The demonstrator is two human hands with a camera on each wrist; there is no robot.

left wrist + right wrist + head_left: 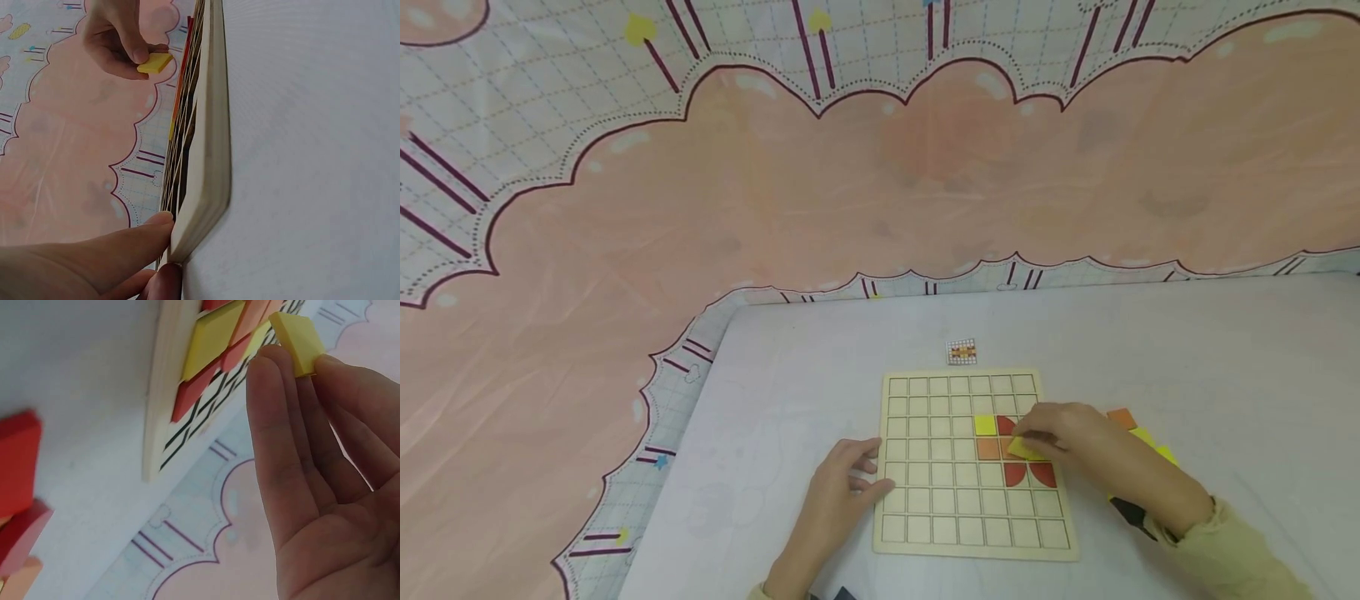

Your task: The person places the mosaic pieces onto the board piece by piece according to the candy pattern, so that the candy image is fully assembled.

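Observation:
My right hand [1060,429] pinches a yellow tile [303,347] between thumb and fingertips. It is over the right half of a pale wooden grid board [925,533], and in the right wrist view the tile is held above the surface. Beneath and around that hand, the board's cells hold a yellow square [985,426], orange squares [988,449] and red curved pieces [1042,474]; the hand covers some of them. At the board's left edge rests my left hand [835,487], its thumb on the rim and its other fingers loosely bent by the side.
A small pattern card [961,352] lies beyond the board's far edge. Right of the board, partly under the right forearm, are loose orange tiles [1122,418], yellow tiles [1142,436] and a black piece [1127,510]. A cloud-patterned cloth [850,192] borders the white tabletop [760,400].

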